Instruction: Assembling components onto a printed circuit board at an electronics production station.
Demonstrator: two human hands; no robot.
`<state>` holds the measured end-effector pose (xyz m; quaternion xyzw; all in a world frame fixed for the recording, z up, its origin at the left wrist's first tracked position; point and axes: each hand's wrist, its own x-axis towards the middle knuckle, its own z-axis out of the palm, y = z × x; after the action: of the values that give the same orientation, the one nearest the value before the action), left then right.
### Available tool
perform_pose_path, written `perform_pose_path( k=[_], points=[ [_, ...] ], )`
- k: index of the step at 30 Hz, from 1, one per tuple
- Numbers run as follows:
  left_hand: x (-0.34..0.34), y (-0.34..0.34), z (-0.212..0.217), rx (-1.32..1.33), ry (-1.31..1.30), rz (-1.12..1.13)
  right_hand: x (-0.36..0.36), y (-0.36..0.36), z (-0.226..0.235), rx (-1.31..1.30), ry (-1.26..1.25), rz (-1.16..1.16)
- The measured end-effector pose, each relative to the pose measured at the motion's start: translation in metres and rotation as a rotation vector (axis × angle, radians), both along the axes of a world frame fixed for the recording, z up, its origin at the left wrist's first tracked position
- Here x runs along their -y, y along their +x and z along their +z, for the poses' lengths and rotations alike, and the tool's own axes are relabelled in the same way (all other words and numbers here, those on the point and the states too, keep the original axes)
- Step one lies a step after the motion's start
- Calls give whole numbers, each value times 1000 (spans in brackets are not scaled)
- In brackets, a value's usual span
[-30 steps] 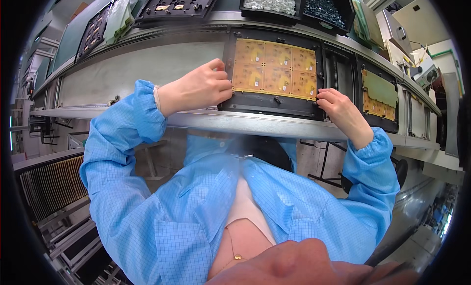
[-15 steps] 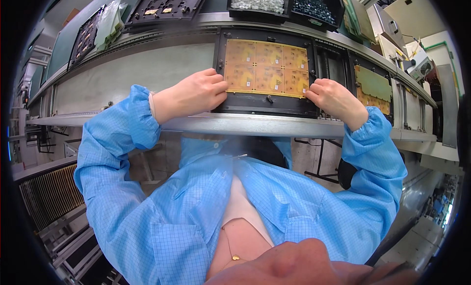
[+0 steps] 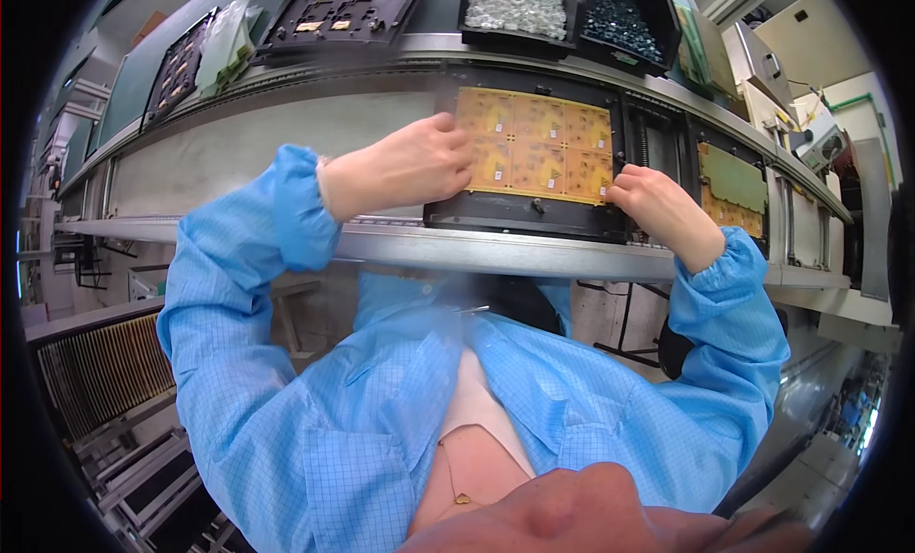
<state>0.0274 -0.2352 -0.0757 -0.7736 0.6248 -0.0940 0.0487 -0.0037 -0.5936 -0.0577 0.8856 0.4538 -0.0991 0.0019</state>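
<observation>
A yellow-orange circuit board panel (image 3: 534, 143), divided into several matching sections, lies in a black carrier frame (image 3: 496, 215) on the rail line before me. My left hand (image 3: 412, 165) is at the panel's left edge, its fingers curled together; what they grip is hidden beneath them. At the lower right corner, my right hand (image 3: 662, 208) has thumb and fingers pinched on the panel's edge. Small dark knobs stand on the frame, including a lower knob (image 3: 538, 206) and one just above my right fingers (image 3: 620, 157).
Beyond the rail stand a bin of clear pieces (image 3: 519, 8), a bin of dark bluish pieces (image 3: 620, 29) and a black tray (image 3: 343, 15). Another carrier with a greenish plate (image 3: 732, 177) sits to the right. A metal front rail (image 3: 496, 252) runs between me and the frame.
My left hand has moved up along the panel's left edge from its lower corner. My right hand stays at the lower right corner. The whole view has shifted slightly.
</observation>
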Motion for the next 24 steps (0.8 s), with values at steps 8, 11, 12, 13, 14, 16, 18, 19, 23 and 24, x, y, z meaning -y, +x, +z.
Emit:
perform_pose_path(
  k=[8,11,12,13,14,16,18,19,23,24],
  points=[
    [71,-15,-30,-282,-378,154,12,79,-40,268,423,-490],
    [88,-11,-50,-396,-367,192,17,98,-57,417,356,-506],
    [91,-10,-54,-371,-354,147,17,102,-58,393,341,-488],
    [93,-8,-57,-346,-340,102,17,105,-59,368,326,-471],
    [95,-7,-62,-274,-366,64,18,107,-60,379,345,-454],
    [97,-9,-71,-231,-382,86,18,111,-57,336,319,-444],
    [99,-10,-77,-190,-398,108,16,115,-52,292,292,-436],
    [101,-10,-79,-202,-399,138,15,117,-49,239,246,-447],
    [103,-12,-84,-229,-421,196,6,119,-42,118,121,-540],
    [103,-12,-83,-229,-423,200,3,119,-41,119,119,-536]
  ],
)
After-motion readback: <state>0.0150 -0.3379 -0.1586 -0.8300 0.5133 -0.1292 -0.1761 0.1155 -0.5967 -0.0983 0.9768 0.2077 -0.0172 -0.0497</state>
